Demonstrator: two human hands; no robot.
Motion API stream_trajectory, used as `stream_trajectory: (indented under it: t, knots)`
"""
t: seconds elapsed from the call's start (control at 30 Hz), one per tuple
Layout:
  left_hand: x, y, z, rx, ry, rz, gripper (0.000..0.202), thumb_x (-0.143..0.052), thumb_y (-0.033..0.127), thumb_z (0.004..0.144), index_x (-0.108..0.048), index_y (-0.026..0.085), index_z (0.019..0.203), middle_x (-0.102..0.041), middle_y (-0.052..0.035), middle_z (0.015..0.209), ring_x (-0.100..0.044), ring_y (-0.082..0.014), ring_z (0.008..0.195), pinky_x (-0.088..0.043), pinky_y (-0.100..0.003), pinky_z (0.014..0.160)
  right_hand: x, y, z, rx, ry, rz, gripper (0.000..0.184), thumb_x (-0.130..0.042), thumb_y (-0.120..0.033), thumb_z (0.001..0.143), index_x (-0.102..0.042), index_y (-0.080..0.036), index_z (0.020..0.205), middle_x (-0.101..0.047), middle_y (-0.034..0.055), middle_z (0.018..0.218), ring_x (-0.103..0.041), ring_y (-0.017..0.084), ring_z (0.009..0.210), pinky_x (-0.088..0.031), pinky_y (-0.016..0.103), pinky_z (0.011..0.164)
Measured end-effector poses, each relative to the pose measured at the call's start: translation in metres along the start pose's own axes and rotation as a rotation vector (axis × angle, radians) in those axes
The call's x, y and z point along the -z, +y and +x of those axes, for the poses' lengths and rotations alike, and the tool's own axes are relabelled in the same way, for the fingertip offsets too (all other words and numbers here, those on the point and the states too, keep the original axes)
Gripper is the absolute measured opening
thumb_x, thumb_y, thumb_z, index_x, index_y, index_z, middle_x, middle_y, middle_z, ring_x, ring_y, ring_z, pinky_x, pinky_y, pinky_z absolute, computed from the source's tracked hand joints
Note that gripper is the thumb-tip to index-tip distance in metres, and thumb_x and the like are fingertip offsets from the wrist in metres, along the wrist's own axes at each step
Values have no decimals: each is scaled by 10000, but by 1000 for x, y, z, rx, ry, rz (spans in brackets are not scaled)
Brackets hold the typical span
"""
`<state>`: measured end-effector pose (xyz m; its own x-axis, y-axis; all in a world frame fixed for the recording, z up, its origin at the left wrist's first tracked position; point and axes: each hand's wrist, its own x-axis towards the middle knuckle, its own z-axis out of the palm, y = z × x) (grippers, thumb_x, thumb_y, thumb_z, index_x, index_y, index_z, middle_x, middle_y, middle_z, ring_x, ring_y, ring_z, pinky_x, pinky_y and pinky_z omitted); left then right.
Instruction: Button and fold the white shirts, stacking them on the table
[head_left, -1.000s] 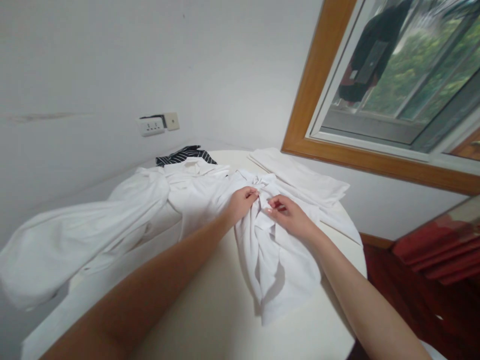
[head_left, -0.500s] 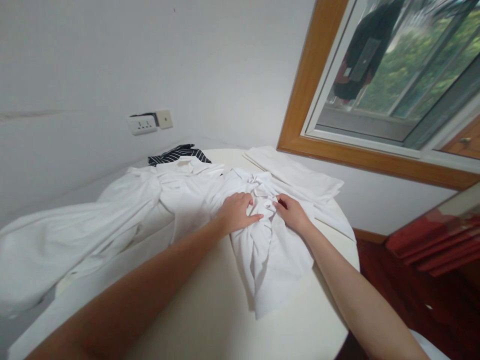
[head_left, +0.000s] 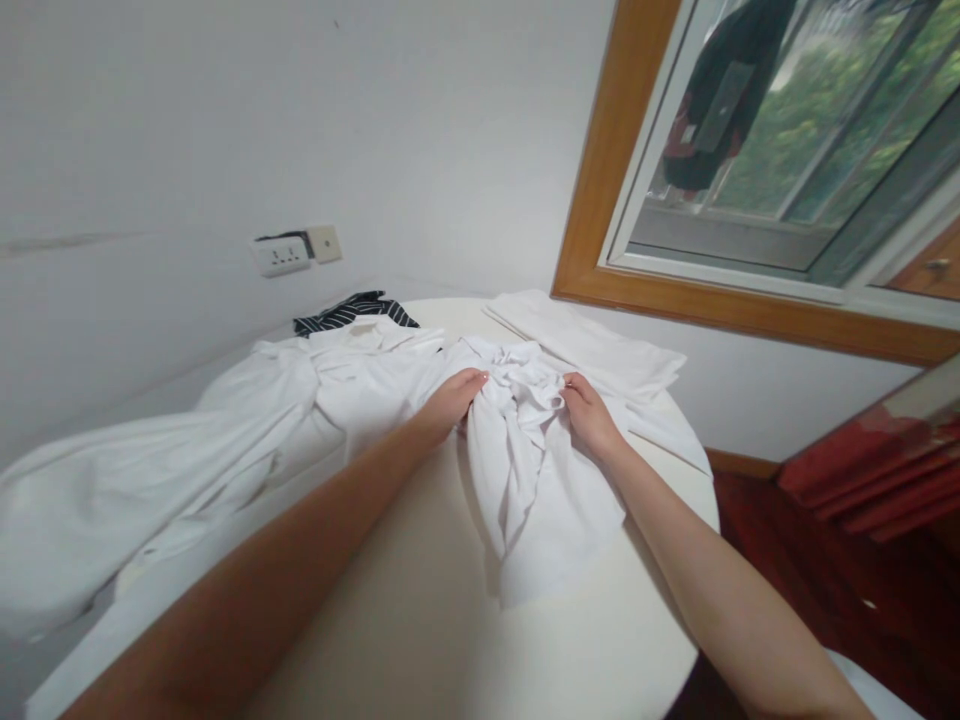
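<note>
Left hand (head_left: 450, 400) and right hand (head_left: 589, 410) moved apart, now at opposite sides of the bunched white garment (head_left: 517, 460).

Half a second ago the left thumb lay out across the fabric; now it's pulled back to the side.

Left to right:
- Long-sleeved white shirt (head_left: 255, 400), rumpled, running from the frame edge up to the garment. Can't tell where one ends and the other starts.
- Wall socket (head_left: 281, 256) above it; black fabric with white stripes (head_left: 352, 313) behind the collar.
- Left hand: thumb and fingers pinching the garment's left side, upper part. Exact fingertip contact partly hidden.
- Garment: on the white surface (head_left: 405, 610), between the hands. Gathered at the far end, loose panels fanning toward the wearer.
- Right hand: fingertips pinching a fold on the right side.
- Folded white cloth (head_left: 592, 345), lying flat just beyond the right hand, near the wall.
- Wood-framed window (head_left: 600, 180), then red fabric (head_left: 862, 470) over the dark red floor.

Handling, my read: light, limp, not fragile; creases easily and won't hold shape. Best hold is both side edges near the gathers; a one-sided grip would likely skew it.

Containers: none in view.
</note>
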<state>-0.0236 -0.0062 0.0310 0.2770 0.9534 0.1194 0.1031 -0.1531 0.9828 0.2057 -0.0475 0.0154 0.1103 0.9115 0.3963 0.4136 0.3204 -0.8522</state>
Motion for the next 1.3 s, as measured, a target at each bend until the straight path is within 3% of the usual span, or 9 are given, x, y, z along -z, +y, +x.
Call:
stream_trajectory:
  t: [0.17,0.37,0.53,0.7,0.8,0.87,0.97,1.13,1.3]
  knots:
    - [1,0,3,-75,70,30,350,-536,517,793,-599,180,862,-629,5,776,-574,-164,767,-446,-259,699,4,-15,-6,96,73,-256,354,-396,-250,872,-474,-206,1214,-475,-39,650,-474,170,577,-409,296,631]
    - [1,8,0,-222,26,126,317,-555,508,791,-564,191,789,-586,19,726,-544,-153,742,-425,-243,677,6,-27,-11,349,-81,-388,278,-468,-339,917,-641,-226,1103,-543,102,1074,-540,236,1045,-431,385,949]
    - [4,8,-1,-190,46,2,382,-502,566,830,-508,192,752,-504,29,670,-490,-129,651,-412,-239,624,9,-23,-12,380,-177,-516,401,-644,-331,809,-594,-241,1196,-419,122,1366,-469,271,1203,-379,441,1036]
    - [4,1,1,-84,-23,-62,346,-524,551,825,-506,206,858,-440,63,600,-433,-101,516,-336,-213,489,9,-26,-8,438,-123,-484,65,-606,-224,808,-609,-209,871,-570,111,1201,-504,255,1148,-387,418,988]
    - [3,-4,3,-111,-38,-65,329,-548,520,821,-520,197,880,-452,69,615,-430,-87,524,-330,-200,499,7,-34,-9,462,-182,-482,106,-608,-296,832,-569,-210,783,-650,80,964,-561,236,972,-411,386,893]
    - [2,-5,3,-140,-50,-75,324,-561,506,822,-527,189,882,-471,67,639,-434,-81,541,-339,-198,520,5,-40,-11,446,-216,-511,182,-627,-379,827,-575,-205,818,-650,63,864,-566,229,870,-418,369,826]
    - [0,-5,2,-138,-104,-137,309,-574,484,825,-510,193,906,-486,69,652,-439,-78,545,-336,-199,527,3,-47,-17,462,-270,-499,322,-639,-440,820,-589,-202,1031,-665,67,978,-579,233,905,-413,365,843]
    - [-6,-1,-1,-162,-202,-234,305,-648,384,774,-492,195,954,-579,35,799,-554,-110,718,-413,-228,675,-4,-49,-22,452,-256,-460,462,-417,-231,925,-393,-248,1386,-625,70,1166,-589,218,988,-430,339,866]
    - [-7,-4,1,-241,-186,-239,437,-709,242,654,-447,198,1000,-635,-12,979,-590,-176,966,-417,-305,870,-7,-48,-24,399,-259,-626,362,-402,-119,844,-619,-226,1114,-605,65,965,-573,213,892,-432,313,790]
